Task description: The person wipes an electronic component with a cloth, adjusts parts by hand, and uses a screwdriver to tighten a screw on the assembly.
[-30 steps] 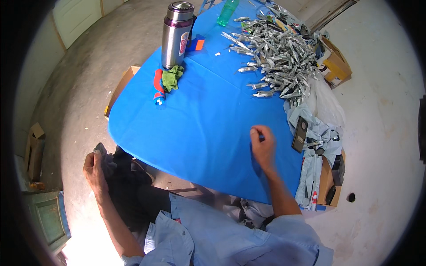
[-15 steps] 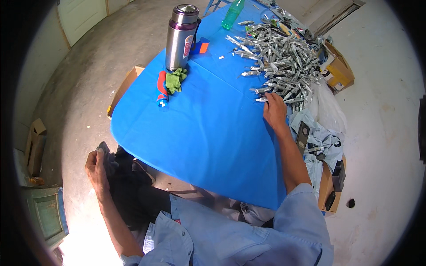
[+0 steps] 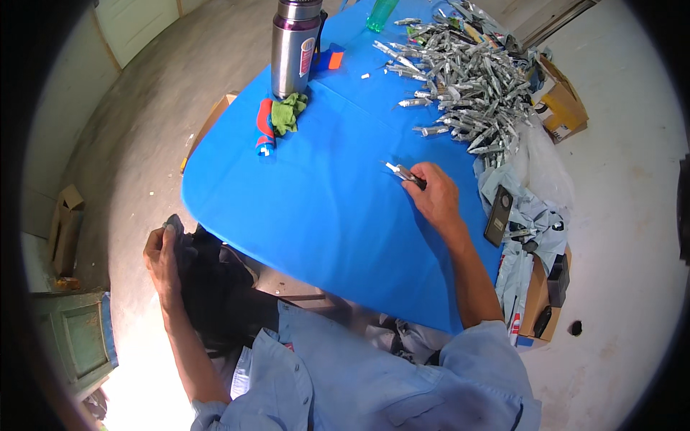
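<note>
My right hand [image 3: 435, 192] is above the blue-covered table, closed on a slim, pen-shaped item [image 3: 405, 174] with a pale tip and clear wrapping; its exact kind is not plain. Beyond that hand lies a large heap of similar silvery, wrapped pen-shaped items [image 3: 471, 82] along the table's right side. Off the table's left edge, my left hand [image 3: 162, 262] pinches a dark grey cloth [image 3: 181, 241] near my dark-clothed leg.
A steel flask [image 3: 293, 61] stands at the back left, beside a crumpled green cloth [image 3: 289, 113] and a red and blue tube [image 3: 265, 128]. A green bottle [image 3: 380, 14] is farther back. A dark phone-like object [image 3: 498, 215] and cardboard boxes [image 3: 564, 100] line the right.
My right hand has drawn back from the heap toward me, bringing one pen-shaped item with it. My left hand still holds the grey cloth. The view has shifted slightly.
</note>
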Tool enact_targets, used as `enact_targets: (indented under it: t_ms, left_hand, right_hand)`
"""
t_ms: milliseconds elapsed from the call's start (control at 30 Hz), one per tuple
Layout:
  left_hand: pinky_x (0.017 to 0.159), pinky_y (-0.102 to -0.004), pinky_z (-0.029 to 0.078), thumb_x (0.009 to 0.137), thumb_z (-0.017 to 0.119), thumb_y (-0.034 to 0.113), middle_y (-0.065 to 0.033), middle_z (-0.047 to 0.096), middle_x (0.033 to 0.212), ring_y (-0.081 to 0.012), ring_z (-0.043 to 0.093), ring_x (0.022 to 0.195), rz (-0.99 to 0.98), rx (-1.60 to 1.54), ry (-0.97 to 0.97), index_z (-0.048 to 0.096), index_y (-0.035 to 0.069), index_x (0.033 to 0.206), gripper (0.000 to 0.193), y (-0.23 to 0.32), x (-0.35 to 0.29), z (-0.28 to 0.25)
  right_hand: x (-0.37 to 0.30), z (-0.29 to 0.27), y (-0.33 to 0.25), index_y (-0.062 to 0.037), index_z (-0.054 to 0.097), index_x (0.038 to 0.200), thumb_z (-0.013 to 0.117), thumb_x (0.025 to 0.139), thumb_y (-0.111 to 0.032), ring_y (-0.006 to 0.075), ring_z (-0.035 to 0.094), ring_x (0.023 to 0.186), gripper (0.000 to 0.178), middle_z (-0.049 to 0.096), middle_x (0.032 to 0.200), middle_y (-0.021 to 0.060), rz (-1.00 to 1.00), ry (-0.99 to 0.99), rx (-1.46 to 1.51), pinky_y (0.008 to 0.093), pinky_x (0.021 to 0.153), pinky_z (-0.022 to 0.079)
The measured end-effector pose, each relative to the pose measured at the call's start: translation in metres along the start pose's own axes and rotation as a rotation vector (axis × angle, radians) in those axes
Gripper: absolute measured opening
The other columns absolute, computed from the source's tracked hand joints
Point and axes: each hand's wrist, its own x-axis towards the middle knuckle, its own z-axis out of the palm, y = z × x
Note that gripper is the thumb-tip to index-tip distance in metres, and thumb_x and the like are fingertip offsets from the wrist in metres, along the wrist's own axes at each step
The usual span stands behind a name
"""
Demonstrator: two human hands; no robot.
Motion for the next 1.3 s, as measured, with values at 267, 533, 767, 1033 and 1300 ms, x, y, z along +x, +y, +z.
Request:
enact_targets:
  t_ms: [267,533,767,1033,1300]
  left_hand:
    - [0.075,-0.0314,0.051,0.102,0.071,0.041,-0.0079,0.070,0.088,-0.0140,0.064,0.080,0.046,0.053,0.013,0.072,-0.001,0.102,0.042,-0.001,-0.002,0.002]
    - [0.074,-0.0314,0.051,0.102,0.070,0.040,-0.0079,0.071,0.091,-0.0135,0.062,0.081,0.015,-0.023,-0.008,0.073,-0.001,0.105,0.041,-0.013,0.001,0.003]
    - [0.078,-0.0333,0.053,0.103,0.070,0.038,-0.0103,0.072,0.093,-0.0169,0.066,0.084,0.040,0.057,0.021,0.073,-0.002,0.108,0.041,-0.013,0.001,0.004]
    - [0.081,-0.0350,0.053,0.102,0.070,0.040,-0.0115,0.074,0.094,-0.0180,0.067,0.087,0.034,0.089,0.038,0.074,-0.002,0.109,0.043,-0.013,-0.002,0.000]
    - [0.081,-0.0357,0.054,0.101,0.070,0.043,-0.0125,0.074,0.094,-0.0198,0.067,0.086,0.019,0.051,0.018,0.075,-0.002,0.109,0.046,-0.007,-0.006,-0.001]
  right_hand:
    - [-0.009,0.007,-0.011,-0.0013,0.071,0.107,0.081,0.095,-0.016,0.0143,0.072,0.081,0.021,0.076,0.092,0.0064,0.233,-0.059,0.568,0.0301,0.066,0.053]
    - [-0.017,-0.026,-0.030,-0.0013,0.071,0.123,0.068,0.107,-0.023,0.0135,0.073,0.088,0.027,0.077,0.099,0.0066,0.572,-0.225,1.015,0.0262,0.069,0.053]
    - [-0.034,-0.014,-0.046,-0.0008,0.070,0.132,0.067,0.106,-0.018,0.0146,0.072,0.088,0.032,0.076,0.104,0.0088,0.649,-0.301,1.140,0.0269,0.071,0.054]
    - [-0.041,-0.008,-0.067,0.0013,0.075,0.123,0.064,0.106,-0.010,0.0112,0.068,0.071,0.023,0.076,0.095,0.0085,0.425,-0.268,0.935,0.0250,0.061,0.054]
    - [-0.049,-0.007,-0.100,0.0025,0.074,0.122,0.065,0.105,-0.005,0.0108,0.069,0.070,0.021,0.079,0.097,0.0115,0.248,-0.215,0.696,0.0269,0.061,0.056]
